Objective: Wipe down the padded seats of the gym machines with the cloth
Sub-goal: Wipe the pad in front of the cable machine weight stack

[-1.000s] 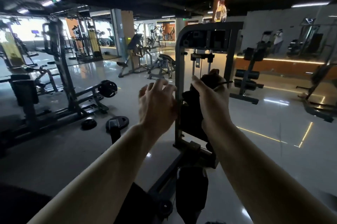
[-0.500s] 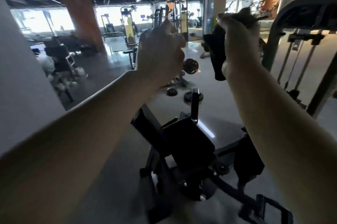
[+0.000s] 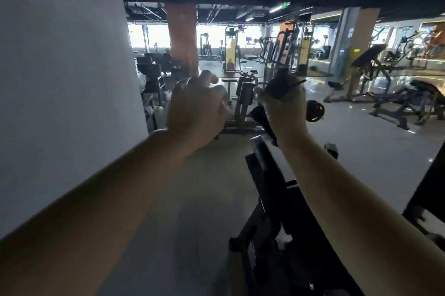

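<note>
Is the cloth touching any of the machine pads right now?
No, the right hand holds the dark cloth up in the air, well above the black machine below it.

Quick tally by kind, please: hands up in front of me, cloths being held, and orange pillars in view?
Raised bare hands: 2, left hand and right hand
Dark cloth gripped in the right hand: 1
Orange round pillar: 1
Total: 4

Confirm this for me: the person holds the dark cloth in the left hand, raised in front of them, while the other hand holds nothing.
Not quite. The head view shows the dark cloth gripped in the right hand, not the left. It is raised in front of the person, and the other hand, the left hand, holds nothing.
</note>
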`<state>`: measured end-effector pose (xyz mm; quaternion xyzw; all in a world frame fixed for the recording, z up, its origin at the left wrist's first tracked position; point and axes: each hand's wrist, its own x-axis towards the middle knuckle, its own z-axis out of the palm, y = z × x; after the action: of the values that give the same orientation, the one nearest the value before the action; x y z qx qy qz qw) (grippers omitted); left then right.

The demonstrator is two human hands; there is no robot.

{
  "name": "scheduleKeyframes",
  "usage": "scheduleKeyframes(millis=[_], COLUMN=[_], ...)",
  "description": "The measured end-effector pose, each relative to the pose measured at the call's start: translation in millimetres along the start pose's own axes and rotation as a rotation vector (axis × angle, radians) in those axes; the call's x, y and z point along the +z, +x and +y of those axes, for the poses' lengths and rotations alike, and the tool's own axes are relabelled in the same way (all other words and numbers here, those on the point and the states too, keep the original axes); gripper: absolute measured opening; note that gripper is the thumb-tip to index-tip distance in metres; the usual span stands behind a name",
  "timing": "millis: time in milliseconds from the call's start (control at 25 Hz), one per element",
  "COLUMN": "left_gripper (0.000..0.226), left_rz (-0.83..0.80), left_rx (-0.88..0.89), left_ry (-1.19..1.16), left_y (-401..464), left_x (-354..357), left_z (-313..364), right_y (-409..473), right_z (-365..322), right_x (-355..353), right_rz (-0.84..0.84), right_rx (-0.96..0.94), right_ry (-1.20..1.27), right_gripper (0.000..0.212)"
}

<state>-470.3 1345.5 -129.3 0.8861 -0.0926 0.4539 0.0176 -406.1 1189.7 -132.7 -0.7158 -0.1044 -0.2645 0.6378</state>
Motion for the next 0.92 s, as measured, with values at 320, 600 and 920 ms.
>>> scheduleKeyframes(millis=[320,600,920], left_gripper=[0.022,0.022,0.017], left_rz=[-0.176,-0.268,-0.418], left_rx=[-0.081,-0.087,-0.094], left_ry=[-0.003,-0.108,-0.091], left_y=[-3,48,177], left_x=[58,190,366], left_z=[-200,-267,-327], right_y=[-9,78,265], right_z=[51,113,217], right_x=[194,273,334], right_rz=[-0.285,-0.464,-0.505], right_rx=[-0.412,-0.405,-0.121], right_ry=[-0.901,-1.185,-0.928], right_gripper=[0.056,0.075,0.064])
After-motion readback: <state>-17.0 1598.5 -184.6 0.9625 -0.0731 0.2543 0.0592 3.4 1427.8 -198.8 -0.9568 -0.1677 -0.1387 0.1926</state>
